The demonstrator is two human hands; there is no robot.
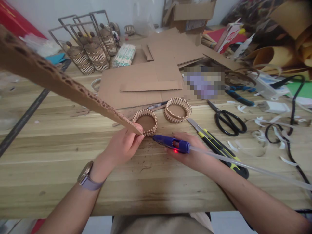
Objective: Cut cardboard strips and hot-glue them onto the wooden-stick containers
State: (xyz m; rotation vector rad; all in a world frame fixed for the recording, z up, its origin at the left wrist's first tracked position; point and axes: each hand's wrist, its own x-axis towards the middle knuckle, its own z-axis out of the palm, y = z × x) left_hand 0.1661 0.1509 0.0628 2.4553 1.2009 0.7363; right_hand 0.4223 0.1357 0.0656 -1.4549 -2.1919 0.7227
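Observation:
My left hand [125,143] pinches the near end of a long cardboard strip [73,87], which rises toward the upper left with its corrugated edge showing. Just behind those fingers sits a small round basket [146,122] of short sticks with a cardboard base. In my right hand [186,152] is a blue hot glue gun [170,143], its red light lit and a clear glue stick trailing out of the back. The nozzle points left, close to the strip's end; whether it touches cannot be seen. A second stick basket [177,110] stands a little farther right.
A yellow-black utility knife [219,149] and black scissors [229,120] lie to the right, near blue-handled pliers [240,96], cables and scraps. Cardboard sheets [138,78] cover the back. Several stick lanterns [94,52] with tall handles stand back left.

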